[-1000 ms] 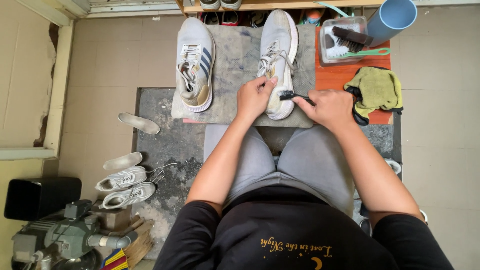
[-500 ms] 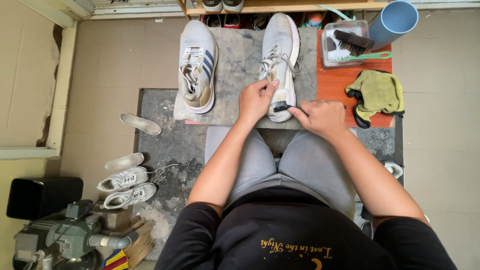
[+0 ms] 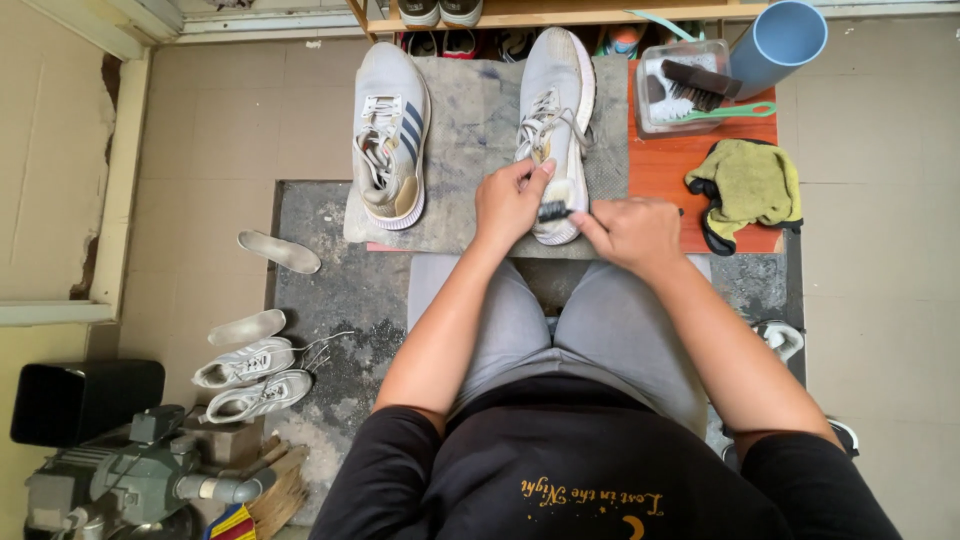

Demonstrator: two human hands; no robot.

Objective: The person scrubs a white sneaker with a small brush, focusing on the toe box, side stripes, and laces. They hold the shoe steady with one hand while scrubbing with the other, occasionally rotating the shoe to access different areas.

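Left hand: your left hand (image 3: 510, 200) gripped the heel end of the grey sneaker (image 3: 556, 110), fingers closed over its collar and thumb on the side nearest you.
Right hand: your right hand (image 3: 628, 232) was closed around the handle of a small black brush (image 3: 554, 210), whose bristles touched the sneaker's heel just beside your left thumb.
Sneaker being brushed: it lay toe away from you on a stained grey mat (image 3: 478, 130), laces loose, heel at the mat's near edge above your knees.
Second sneaker: a matching sneaker with dark side stripes (image 3: 391, 130) lay on the same mat, to the left and apart from the first.
Right side: on an orange board (image 3: 668, 170) sat a clear tub (image 3: 690, 85) holding brushes, a yellow-green cloth (image 3: 748, 185) beside it, and a light blue cup (image 3: 784, 40) at the far corner.
Floor, left: a loose insole (image 3: 279, 251), another insole (image 3: 246, 326) and a pair of white sneakers (image 3: 250, 378) lay on the floor.
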